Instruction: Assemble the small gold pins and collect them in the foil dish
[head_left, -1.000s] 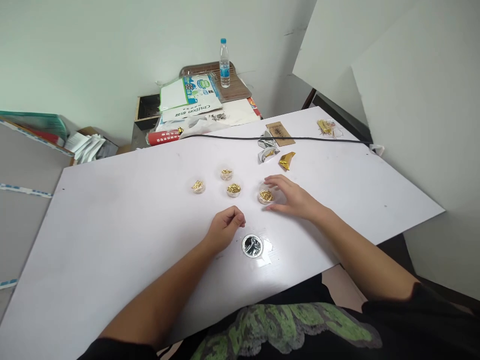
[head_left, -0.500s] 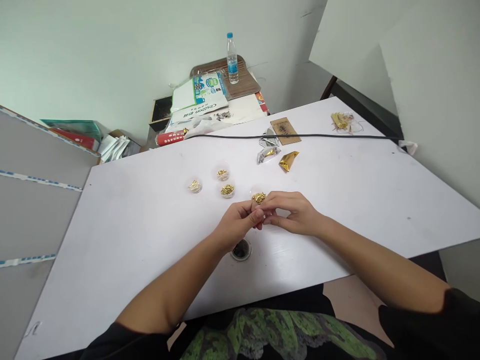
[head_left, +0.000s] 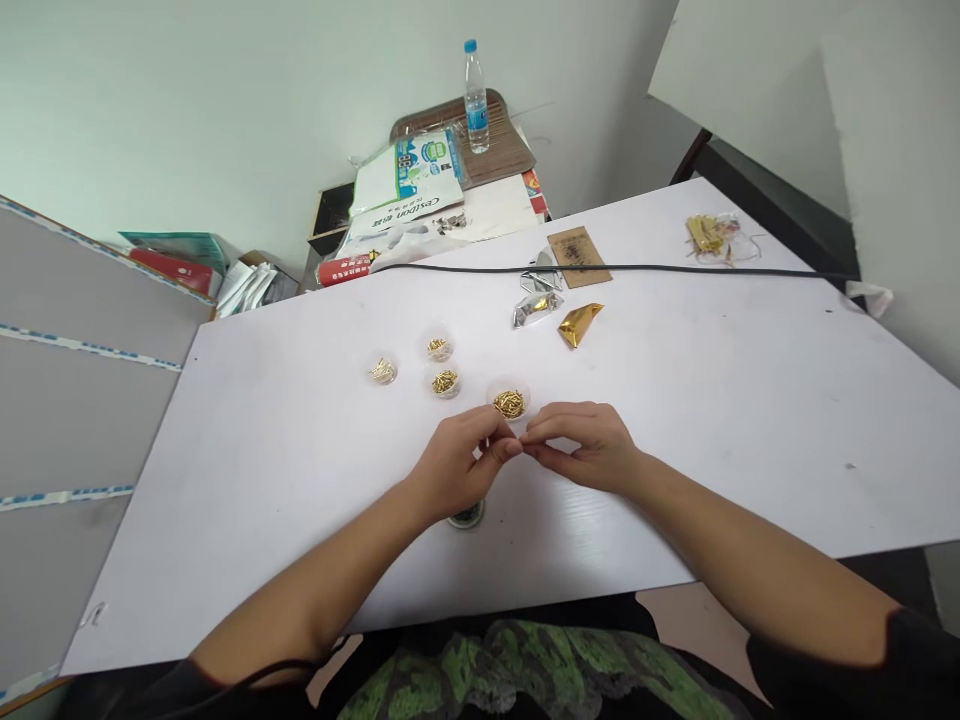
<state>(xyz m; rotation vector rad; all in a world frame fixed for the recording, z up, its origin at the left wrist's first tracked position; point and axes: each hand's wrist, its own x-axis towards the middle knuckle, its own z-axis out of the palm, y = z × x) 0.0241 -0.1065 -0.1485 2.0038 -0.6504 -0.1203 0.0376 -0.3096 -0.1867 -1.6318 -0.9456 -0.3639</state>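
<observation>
- The left hand [head_left: 457, 462] and right hand [head_left: 589, 447] meet at their fingertips over the white table [head_left: 300, 420]; on each, thumb and fingers come together in a pinch; whether a small piece sits between them, I cannot tell.
- Just beyond the fingertips stands a clear cup [head_left: 508, 384] of gold pieces [head_left: 510, 405]; the left hand's fingers overlap its near edge in this view; whether they touch it, I cannot tell.
- To the left of that cup are three more small clear cups: a middle cup [head_left: 447, 396], a back cup [head_left: 441, 358] just behind it, and a left cup [head_left: 385, 382] apart from both; each holds gold-coloured pieces, paler in the left one.
- A round hole [head_left: 468, 517] in the table shows partly below the left hand.
- Farther back lie a gold packet [head_left: 580, 325], a silver packet [head_left: 535, 309] and a brown card [head_left: 582, 252]; a black cable [head_left: 660, 268] runs across the card.
- A water bottle [head_left: 477, 110] stands on a brown tray [head_left: 512, 155] beyond the table.
</observation>
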